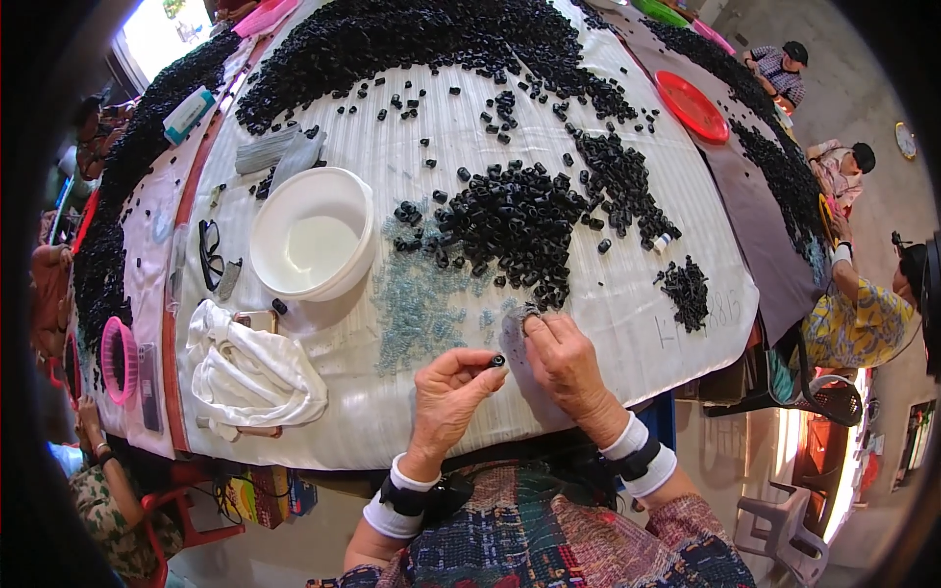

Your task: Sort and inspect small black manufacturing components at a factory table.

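Note:
Between the thumb and forefinger of my left hand [453, 397] is a small black plastic cap [497, 361], its round opening showing. My right hand [567, 361] is closed on a crumpled grey cloth [517, 343] that hangs down beside the cap; whether its fingertips hold anything else is hidden. Just beyond both hands lies a heap of black caps [520, 220]. Left of that heap, small clear bluish pieces [421, 314] are scattered over the white sheet. To the right sits a little pile of thinner black parts [684, 292].
A white basin [312, 235] stands at the left, near black-framed glasses [210, 253] and a bunched white cloth [253, 367]. A large mound of black caps [412, 39] covers the far side. A red tray [692, 106] lies far right. Other people [863, 314] sit along both sides.

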### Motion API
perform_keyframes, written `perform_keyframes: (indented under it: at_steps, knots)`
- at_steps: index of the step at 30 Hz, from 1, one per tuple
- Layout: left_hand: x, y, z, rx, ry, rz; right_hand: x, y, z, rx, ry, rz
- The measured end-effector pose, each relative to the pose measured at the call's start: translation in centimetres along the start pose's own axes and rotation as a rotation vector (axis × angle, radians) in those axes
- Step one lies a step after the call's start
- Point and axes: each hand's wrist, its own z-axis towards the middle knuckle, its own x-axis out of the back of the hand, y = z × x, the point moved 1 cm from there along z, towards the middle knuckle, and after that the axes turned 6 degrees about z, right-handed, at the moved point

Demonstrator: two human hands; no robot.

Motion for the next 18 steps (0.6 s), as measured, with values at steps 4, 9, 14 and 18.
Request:
perform_keyframes:
  at_steps: [4,9,14,18]
  knots:
    - [-0.1,-0.1,0.1,-0.019,-0.013,-0.010,0.3,0.0,-0.2,-0.012,0.060,0.033]
    - [-0.3,0.2,-0.1,0.021,0.005,0.011,1.6,-1.3,0.0,-0.269,0.109,0.541]
    - [-0.7,0.2,-0.4,-0.016,-0.013,0.037,1.8,-2.8,-0.3,-0.259,0.165,0.725]
    - [-1.0,0.2,-0.5,-0.035,-0.010,0.051,1.6,-3.2,-0.4,-0.202,0.236,0.702]
